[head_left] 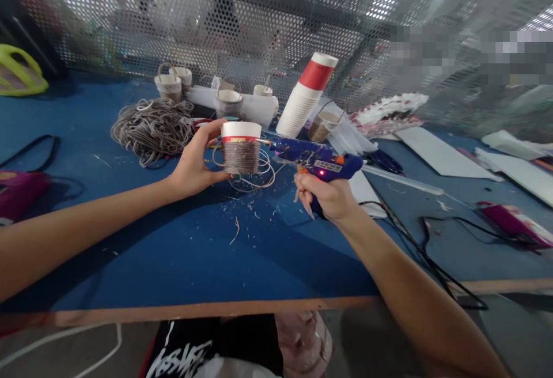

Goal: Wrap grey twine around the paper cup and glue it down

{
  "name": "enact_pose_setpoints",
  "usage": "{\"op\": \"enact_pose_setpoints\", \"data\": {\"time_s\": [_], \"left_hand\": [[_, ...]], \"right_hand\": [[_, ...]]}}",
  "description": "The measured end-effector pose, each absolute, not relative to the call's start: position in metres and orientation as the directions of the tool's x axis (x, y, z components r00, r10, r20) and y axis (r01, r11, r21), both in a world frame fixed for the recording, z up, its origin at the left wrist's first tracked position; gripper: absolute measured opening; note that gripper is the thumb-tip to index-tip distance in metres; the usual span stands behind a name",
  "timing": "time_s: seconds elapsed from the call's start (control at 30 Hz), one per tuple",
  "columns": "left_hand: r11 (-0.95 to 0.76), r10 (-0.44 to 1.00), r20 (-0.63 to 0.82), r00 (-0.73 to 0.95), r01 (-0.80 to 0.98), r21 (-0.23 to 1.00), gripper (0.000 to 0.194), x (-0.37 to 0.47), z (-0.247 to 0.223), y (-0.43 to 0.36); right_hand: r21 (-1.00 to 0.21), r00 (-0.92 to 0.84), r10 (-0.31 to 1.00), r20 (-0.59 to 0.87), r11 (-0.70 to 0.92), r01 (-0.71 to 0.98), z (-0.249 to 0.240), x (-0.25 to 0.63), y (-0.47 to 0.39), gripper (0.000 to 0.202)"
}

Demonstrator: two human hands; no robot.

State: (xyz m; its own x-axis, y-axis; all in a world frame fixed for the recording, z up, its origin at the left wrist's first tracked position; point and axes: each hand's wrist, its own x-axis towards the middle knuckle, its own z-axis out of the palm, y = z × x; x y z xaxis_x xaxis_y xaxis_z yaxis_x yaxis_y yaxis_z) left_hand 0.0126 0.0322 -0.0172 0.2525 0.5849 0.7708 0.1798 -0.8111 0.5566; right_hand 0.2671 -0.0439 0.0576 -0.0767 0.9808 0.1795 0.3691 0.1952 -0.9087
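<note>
My left hand (201, 156) grips a paper cup (241, 131) between thumb and fingers, holding it upright just above the table. Grey-brown cord (240, 157) is wound round the cup's lower part; the red band and white rim above are bare. Loose loops of cord (270, 179) trail behind and to the right of it. In my right hand (324, 193) is a blue hot glue gun (302, 152) with an orange trigger and a lit red light. Its nozzle points left and is at the cup's right side, near the top of the winding; whether it touches cannot be told.
A heap of grey cord (153, 127) lies left behind my left hand. A leaning stack of paper cups (302, 104) and several cord-wrapped cups with handles (228, 103) stand at the back. Black cables (425, 251) and a magenta pouch (516, 222) lie right.
</note>
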Motion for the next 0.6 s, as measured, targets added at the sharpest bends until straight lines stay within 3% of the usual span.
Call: {"op": "enact_pose_setpoints", "data": {"time_s": [0.6], "left_hand": [[-0.853,0.521,0.819,0.241,0.122,0.507,0.083,0.0155,-0.0164,0.0345]], "right_hand": [[-0.931,-0.033,0.988,0.154,0.156,0.331,0.0577,0.2674,-0.0425,0.035]]}}
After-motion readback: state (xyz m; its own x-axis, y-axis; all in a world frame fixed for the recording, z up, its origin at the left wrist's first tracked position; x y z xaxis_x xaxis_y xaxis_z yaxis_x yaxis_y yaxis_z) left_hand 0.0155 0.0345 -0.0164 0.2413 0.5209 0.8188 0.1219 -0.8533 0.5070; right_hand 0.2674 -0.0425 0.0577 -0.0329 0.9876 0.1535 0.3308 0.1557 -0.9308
